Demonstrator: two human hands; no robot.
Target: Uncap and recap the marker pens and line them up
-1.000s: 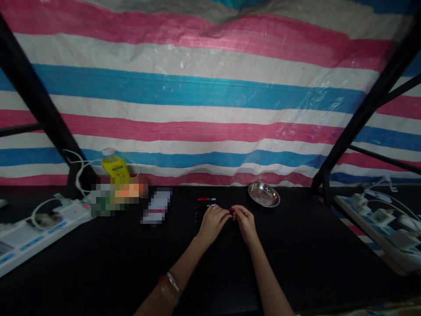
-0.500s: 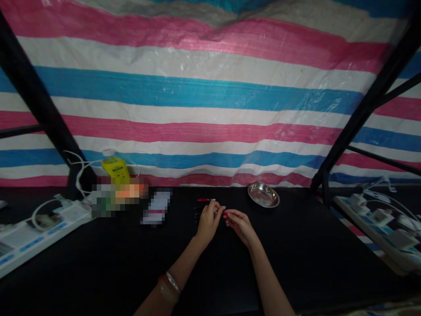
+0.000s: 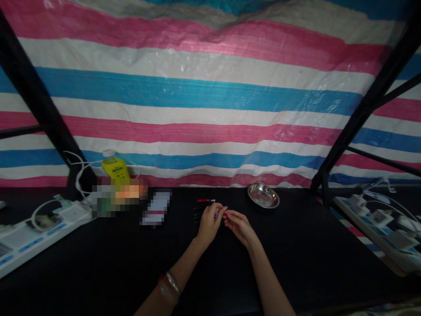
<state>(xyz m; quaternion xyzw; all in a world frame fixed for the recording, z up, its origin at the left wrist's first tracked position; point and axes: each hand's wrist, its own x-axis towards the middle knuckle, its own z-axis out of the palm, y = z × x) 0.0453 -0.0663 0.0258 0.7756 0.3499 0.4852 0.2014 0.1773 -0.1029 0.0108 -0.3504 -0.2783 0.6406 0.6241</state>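
Note:
My left hand [image 3: 209, 221] and my right hand [image 3: 240, 226] meet over the middle of the black table. Both are closed, with fingertips pinched around a small slim pen-like thing [image 3: 225, 214] that shows red at the right fingers. A bluish-grey bit of it shows under the left fingers; the rest is covered, so its exact kind is unclear. Just beyond the left hand lies a slim red, silver-ended pen-like piece [image 3: 205, 200]. Several dark slim pieces [image 3: 198, 215] lie in a row left of that hand, partly hidden by it.
A round metal dish [image 3: 263, 195] stands at the back right. On the left are a blurred-out phone-shaped item [image 3: 157, 208], a yellow bottle [image 3: 115, 168] and a white power strip [image 3: 42, 232]. Another power strip with plugs [image 3: 378, 228] lies right. A striped sheet [image 3: 210, 96] hangs behind.
My hands stay nearly in place. The right fingers have shifted slightly around the red end, and a little more bluish-grey shows under the left fingers.

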